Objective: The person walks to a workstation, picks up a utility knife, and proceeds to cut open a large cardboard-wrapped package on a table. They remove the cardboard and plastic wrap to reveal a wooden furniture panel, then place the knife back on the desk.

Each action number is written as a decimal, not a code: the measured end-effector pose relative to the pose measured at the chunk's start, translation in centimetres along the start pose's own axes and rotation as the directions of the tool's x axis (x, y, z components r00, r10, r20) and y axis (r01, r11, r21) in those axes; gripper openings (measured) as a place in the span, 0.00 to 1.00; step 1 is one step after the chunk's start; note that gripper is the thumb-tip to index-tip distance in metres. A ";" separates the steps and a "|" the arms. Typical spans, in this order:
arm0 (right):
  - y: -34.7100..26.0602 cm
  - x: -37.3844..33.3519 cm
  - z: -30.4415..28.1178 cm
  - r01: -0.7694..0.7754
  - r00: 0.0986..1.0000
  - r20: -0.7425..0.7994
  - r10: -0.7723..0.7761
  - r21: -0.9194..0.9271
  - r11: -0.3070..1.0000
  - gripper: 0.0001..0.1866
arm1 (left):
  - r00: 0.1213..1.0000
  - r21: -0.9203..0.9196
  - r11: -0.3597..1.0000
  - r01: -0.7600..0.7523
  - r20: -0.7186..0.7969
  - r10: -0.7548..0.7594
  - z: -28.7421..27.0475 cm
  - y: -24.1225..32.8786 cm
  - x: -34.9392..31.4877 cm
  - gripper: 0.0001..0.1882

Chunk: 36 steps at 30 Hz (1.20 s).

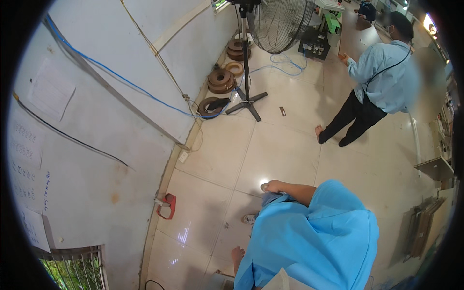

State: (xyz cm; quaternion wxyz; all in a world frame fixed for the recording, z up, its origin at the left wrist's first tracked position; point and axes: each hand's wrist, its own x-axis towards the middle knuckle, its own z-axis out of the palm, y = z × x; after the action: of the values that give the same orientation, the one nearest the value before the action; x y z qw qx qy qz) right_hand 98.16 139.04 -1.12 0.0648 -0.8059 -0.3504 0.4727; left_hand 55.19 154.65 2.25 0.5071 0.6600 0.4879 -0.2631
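My right hand (274,186) reaches out from a bright blue garment (314,237), its fingers curled beside a small greyish thing (264,187) that I cannot make out. Grey-blue trousers (273,197) show just below that hand. Lower down at the left, my left hand (237,253) hangs near the garment's edge; its fingers are too small to read. A patterned shoe (249,219) stands on the tiles between the two hands. Close to the wall lies a red tape dispenser (166,207), apart from both hands.
A black-legged fan (246,102) stands ahead beside stacked brown rings (221,81). Blue cable (285,72) trails over the floor. At right, a person in a light blue shirt (386,67) stands by a brown table (356,36). A small brown piece (282,111) lies on the tiles.
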 end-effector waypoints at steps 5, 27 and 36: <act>7.4 -1.3 -2.1 -0.258 0.954 -0.116 0.277 0.160 0.953 0.25 | 0.999 0.099 0.995 -0.021 -0.041 0.025 -0.7 1.5 1.2 0.17; 33.1 -16.5 -51.6 0.647 0.304 -0.765 0.568 0.603 0.466 0.12 | 0.753 -0.031 0.861 -0.508 0.469 0.461 30.9 83.4 27.5 0.18; 41.9 -15.9 -70.3 0.781 0.148 -0.828 0.542 0.433 0.449 0.14 | 0.783 0.291 0.741 -0.605 0.047 0.620 37.2 112.6 47.2 0.14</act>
State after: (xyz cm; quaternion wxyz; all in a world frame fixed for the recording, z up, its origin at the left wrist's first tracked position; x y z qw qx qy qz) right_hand 171.14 113.81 30.29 0.7266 -0.6820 0.0027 -0.0828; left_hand 181.49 136.89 -3.94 0.4495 0.8572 0.2133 -0.1328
